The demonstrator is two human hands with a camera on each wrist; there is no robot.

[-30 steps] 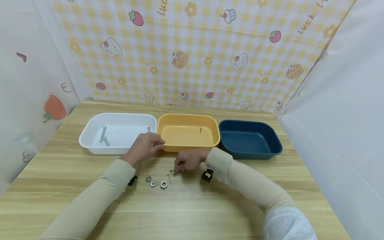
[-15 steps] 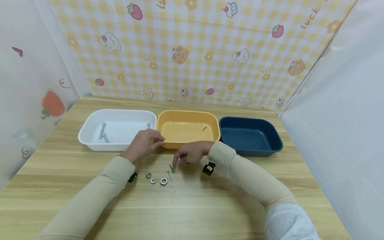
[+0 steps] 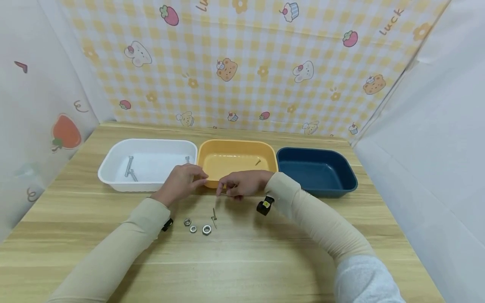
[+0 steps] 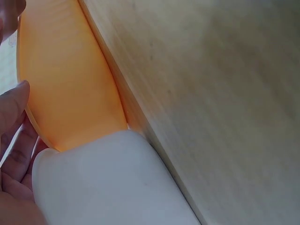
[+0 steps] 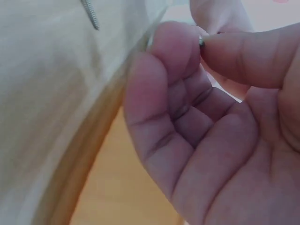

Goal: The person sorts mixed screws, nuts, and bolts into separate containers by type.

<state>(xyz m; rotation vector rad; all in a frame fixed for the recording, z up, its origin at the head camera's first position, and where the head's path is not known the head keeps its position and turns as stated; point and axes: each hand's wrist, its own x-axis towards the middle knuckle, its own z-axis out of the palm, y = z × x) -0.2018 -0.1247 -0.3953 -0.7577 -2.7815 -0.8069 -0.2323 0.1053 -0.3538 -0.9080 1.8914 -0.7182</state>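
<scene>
My left hand (image 3: 181,182) pinches the near left rim of the yellow tub (image 3: 238,159); the left wrist view shows the thumb outside the wall and fingers behind the rim. In front of that tub, my right hand (image 3: 248,183) holds a small screw (image 5: 201,41) between thumb and forefinger, mostly hidden by the fingertips. Below the hand, two thin screws lie close together on the wooden table: one screw (image 3: 214,213) and a nearer screw (image 3: 214,222). Left of them are three hex nuts, the largest nut (image 3: 206,229) nearest the screws. Another small screw (image 3: 258,162) lies inside the yellow tub.
A white tub (image 3: 113,184) with three visible bolts, one a long bolt (image 3: 129,166), stands left of the yellow one. On its right is a dark blue tub (image 3: 322,193). The three stand side by side before a patterned cloth (image 3: 280,97).
My right hand has lifted from the loose screws toward the yellow tub, taking one screw and leaving two on the table. My left hand stays at the tub's rim.
</scene>
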